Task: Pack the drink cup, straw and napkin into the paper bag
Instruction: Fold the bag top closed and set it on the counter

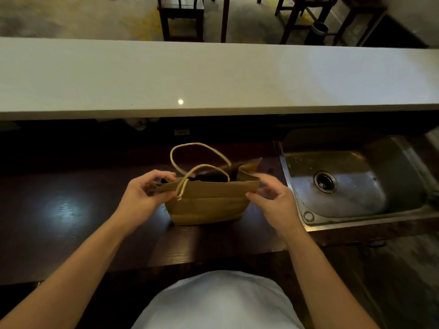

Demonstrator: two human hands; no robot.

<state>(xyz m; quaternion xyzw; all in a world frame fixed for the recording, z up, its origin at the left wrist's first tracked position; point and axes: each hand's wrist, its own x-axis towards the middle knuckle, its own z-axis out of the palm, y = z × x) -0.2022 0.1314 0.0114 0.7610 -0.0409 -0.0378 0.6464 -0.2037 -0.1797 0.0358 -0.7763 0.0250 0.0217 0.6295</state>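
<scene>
While the paper bag (206, 203) stands upright mid-worktop (71, 210), the left hand (142, 195) has its grip pinched on the bag's rim at 9 o'clock. The right hand (273, 198) pinches the rim at 3 o'clock, holding the mouth open; a steel sink (356, 181) lies just beyond it.

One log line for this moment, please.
stage: opening bag | left hand: grips bag's left rim | right hand: at right rim | paper bag: upright on counter | cup, straw, napkin: not visible

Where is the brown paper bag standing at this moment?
In the head view, the brown paper bag stands on the dark wooden counter, centre frame, between both hands, left of the steel sink.
</scene>
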